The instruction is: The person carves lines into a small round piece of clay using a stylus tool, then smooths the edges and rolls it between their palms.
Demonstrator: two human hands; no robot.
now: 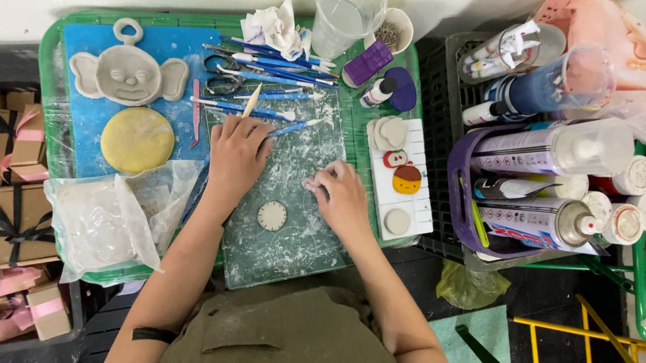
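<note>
From the head view, my left hand (237, 153) holds 1 wooden modelling stick (252, 101) in a closed grip. My right hand (342, 197) pinches a small clay lump (314, 182) on the cutting mat (288, 245). A round clay disc (272, 216) lies near, between both hands.

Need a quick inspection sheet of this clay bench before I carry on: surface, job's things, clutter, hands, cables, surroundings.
Surface: green cutting mat, smeared white, on a green tray.
Job's things: small round clay disc between the hands; white clay bit under right fingertips.
Clutter: blue-handled tools, clay face, yellow disc, water cup.
Hands: left hand holds a wooden stick; right hand presses clay.
Cables: nothing seen.
Surroundings: spray cans right, ribboned boxes left.
</note>
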